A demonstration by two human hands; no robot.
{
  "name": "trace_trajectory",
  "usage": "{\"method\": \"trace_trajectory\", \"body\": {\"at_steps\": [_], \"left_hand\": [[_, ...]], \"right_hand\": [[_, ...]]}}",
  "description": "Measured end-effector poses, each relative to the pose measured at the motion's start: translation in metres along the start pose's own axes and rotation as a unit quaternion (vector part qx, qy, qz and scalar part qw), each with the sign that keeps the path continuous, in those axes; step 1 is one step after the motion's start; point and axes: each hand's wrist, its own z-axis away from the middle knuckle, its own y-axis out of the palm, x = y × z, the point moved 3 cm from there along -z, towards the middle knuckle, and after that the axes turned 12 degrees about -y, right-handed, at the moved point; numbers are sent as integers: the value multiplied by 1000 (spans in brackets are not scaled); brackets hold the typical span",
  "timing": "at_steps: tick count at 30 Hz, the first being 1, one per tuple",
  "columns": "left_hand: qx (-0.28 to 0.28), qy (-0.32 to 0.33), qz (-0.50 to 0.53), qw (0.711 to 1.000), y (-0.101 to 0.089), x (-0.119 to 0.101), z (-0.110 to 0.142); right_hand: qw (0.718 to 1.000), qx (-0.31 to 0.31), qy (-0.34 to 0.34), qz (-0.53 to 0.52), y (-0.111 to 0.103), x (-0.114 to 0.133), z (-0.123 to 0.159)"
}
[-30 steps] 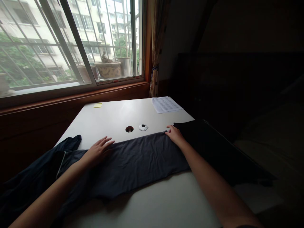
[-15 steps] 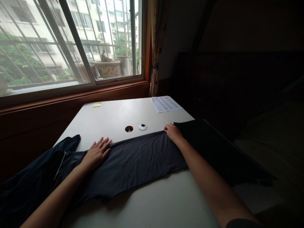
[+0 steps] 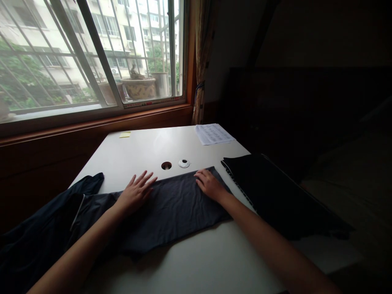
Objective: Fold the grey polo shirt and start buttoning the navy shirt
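Note:
A dark grey cloth [image 3: 171, 208] lies spread flat across a white table [image 3: 147, 149]. My left hand [image 3: 136, 194] rests on its left part, fingers stretched out and spread. My right hand [image 3: 210, 185] lies flat near the cloth's far right corner, fingers extended. More dark fabric [image 3: 39, 232] bunches at the table's left edge and hangs off it.
A black folded garment [image 3: 275, 192] lies to the right of the cloth. A cable hole [image 3: 166, 165] and a white cap [image 3: 184, 163] sit just beyond it. A printed sheet [image 3: 214, 134] and a yellow sticky note [image 3: 125, 134] lie near the window [image 3: 92, 53].
My right hand slid left along the cloth, away from the black garment. The cloth's right end shifted left, baring the table between them. My left hand moved slightly right.

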Motion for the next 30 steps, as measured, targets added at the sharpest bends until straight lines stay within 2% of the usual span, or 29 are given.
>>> {"method": "trace_trajectory", "body": {"at_steps": [3,5,7,10,14,19,24,30], "left_hand": [[26,70,17,997,9,-26,-3],[42,73,25,996,18,-33,-2],[46,52,30,997,26,-31,0],[49,20,28,998,31,-19,3],[52,-1,23,998,29,-6,7],[61,-43,2,997,25,13,11],[77,-103,-28,991,23,52,9],[80,-123,-61,987,16,91,5]], "right_hand": [[998,41,-47,-30,10,11,4],[997,74,-19,-19,13,0,5],[995,101,21,-3,14,-17,5],[991,117,58,10,13,-41,3],[989,124,83,16,13,-57,2],[986,131,104,19,14,-66,5],[985,133,109,22,16,-72,7],[985,130,110,25,17,-76,9]]}}
